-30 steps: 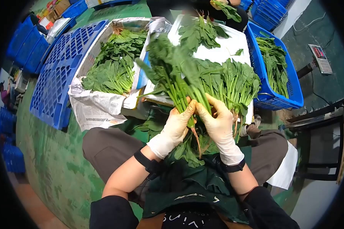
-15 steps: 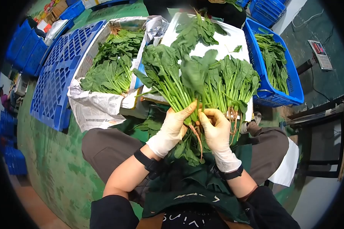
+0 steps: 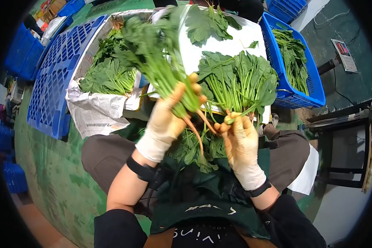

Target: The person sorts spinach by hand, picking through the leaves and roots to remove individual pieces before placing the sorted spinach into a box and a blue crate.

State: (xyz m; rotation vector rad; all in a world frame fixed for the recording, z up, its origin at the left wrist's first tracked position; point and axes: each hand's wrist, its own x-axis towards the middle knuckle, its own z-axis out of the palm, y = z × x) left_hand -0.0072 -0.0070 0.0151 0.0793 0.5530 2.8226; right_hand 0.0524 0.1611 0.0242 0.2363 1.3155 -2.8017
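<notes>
My left hand (image 3: 163, 120), in a pale glove, is closed around the lower stems of a spinach bunch (image 3: 159, 72). The leaves lean up and left, blurred by motion, and long pinkish roots hang below the fist. Pinched in my gloved right hand (image 3: 242, 140) is the stem of a single spinach leaf (image 3: 268, 94), its blade pointing up and right. Just beyond that hand, more spinach (image 3: 231, 78) lies on a white tray (image 3: 194, 56). Loose leaves (image 3: 198, 151) are heaped below my hands, over the dark green apron.
At the left, a newspaper-lined box (image 3: 97, 109) holds more spinach, beside a blue plastic pallet (image 3: 56, 82). A blue basket (image 3: 295, 99) of spinach stands right of the tray. A scale (image 3: 344, 56) is farther right. Another person's dark clothing (image 3: 244, 8) shows behind the tray.
My left hand has moved left and up with the spinach bunch, away from my right hand. The right hand has shifted slightly right and down, with a single leaf now apart from the bunch.
</notes>
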